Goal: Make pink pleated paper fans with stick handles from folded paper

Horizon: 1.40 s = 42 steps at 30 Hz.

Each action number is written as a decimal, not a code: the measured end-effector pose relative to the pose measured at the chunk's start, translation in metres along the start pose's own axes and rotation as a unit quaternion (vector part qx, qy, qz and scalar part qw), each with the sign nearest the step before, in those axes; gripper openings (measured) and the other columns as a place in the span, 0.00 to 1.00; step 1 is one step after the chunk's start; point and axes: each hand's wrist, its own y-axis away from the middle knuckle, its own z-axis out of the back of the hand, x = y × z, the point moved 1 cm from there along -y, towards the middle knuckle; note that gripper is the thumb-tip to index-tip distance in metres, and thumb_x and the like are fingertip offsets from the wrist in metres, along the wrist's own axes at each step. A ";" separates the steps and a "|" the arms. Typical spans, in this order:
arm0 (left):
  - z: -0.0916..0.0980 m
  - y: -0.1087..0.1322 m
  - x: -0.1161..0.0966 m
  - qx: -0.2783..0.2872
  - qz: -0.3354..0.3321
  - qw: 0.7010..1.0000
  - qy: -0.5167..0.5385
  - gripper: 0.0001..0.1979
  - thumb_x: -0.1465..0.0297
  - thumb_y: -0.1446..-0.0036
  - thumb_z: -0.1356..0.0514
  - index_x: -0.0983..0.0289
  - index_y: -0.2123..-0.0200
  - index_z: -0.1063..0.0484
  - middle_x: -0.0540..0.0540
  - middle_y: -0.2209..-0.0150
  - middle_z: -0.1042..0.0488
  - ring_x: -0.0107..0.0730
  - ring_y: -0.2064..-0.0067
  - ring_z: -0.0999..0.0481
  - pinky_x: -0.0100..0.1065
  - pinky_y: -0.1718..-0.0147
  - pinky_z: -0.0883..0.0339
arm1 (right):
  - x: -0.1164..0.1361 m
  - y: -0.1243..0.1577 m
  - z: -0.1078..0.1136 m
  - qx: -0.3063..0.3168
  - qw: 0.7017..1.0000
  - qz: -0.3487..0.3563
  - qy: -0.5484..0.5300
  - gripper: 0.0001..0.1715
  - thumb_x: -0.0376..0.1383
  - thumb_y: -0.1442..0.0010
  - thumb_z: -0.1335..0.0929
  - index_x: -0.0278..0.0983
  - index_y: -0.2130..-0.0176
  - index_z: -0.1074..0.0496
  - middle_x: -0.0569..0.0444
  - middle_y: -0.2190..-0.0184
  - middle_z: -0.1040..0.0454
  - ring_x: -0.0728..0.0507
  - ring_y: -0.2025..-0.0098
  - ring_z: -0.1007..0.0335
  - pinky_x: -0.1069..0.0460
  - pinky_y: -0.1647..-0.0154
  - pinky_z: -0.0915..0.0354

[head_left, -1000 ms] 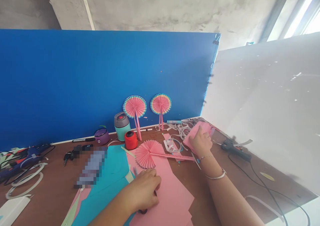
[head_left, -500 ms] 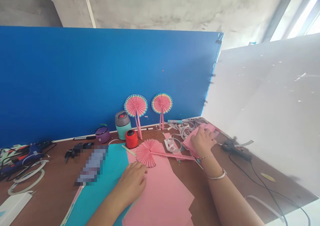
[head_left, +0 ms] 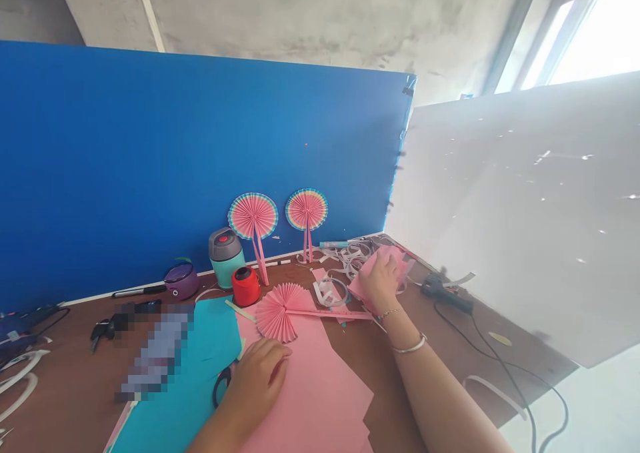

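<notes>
My left hand [head_left: 260, 376] rests on a stack of pink paper sheets [head_left: 310, 386], fingers loosely bent and holding nothing visible. Beside its wrist a black loop, like a scissor handle [head_left: 220, 387], shows on the turquoise paper [head_left: 170, 399]. Farther right, my right hand [head_left: 381, 281] has its fingers closed over a smaller piece of pink paper [head_left: 363, 291]; the thumb is hidden. Between the hands lies a pleated pink paper fan [head_left: 280, 313], partly spread, with a long pink strip [head_left: 330, 314] reaching toward my right wrist.
Two round fans [head_left: 253, 216] with coloured rims lean on the blue panel [head_left: 150, 159]. A turquoise flask [head_left: 227, 259], a red container [head_left: 246, 286] and a purple cup [head_left: 181, 279] stand before it. White strips [head_left: 353, 259] clutter the back; a corded black tool [head_left: 445, 293] lies right.
The view has swung to the right. My right hand remains at the small pink paper, which looks more bunched up. The black loop beside my left hand has come into sight.
</notes>
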 end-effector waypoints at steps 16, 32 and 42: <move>0.009 0.000 0.028 -0.354 0.127 0.919 0.121 0.32 0.68 0.42 0.46 0.54 0.37 0.55 0.59 0.38 0.45 0.44 0.41 0.40 0.46 0.48 0.37 | 0.091 0.115 0.019 0.033 0.750 0.632 -0.192 0.20 0.22 0.42 0.45 0.38 0.56 0.35 0.48 0.56 0.32 0.45 0.55 0.36 0.50 0.58 0.34; 0.043 0.000 0.011 -0.033 -0.004 0.998 -0.053 0.06 0.73 0.47 0.48 0.61 0.71 0.33 0.52 0.70 0.27 0.36 0.65 0.30 0.39 0.61 0.39 | 0.099 0.117 0.043 0.350 0.799 0.470 -0.135 0.17 0.29 0.53 0.37 0.37 0.60 0.35 0.51 0.62 0.32 0.45 0.64 0.36 0.52 0.67 0.41; 0.043 0.004 0.009 0.100 0.003 0.994 -0.046 0.08 0.79 0.54 0.50 0.61 0.77 0.35 0.49 0.75 0.30 0.30 0.71 0.34 0.32 0.69 0.45 | 0.075 0.109 0.040 0.393 0.773 0.495 0.057 0.07 0.27 0.55 0.37 0.36 0.71 0.34 0.51 0.72 0.29 0.46 0.72 0.37 0.53 0.75 0.50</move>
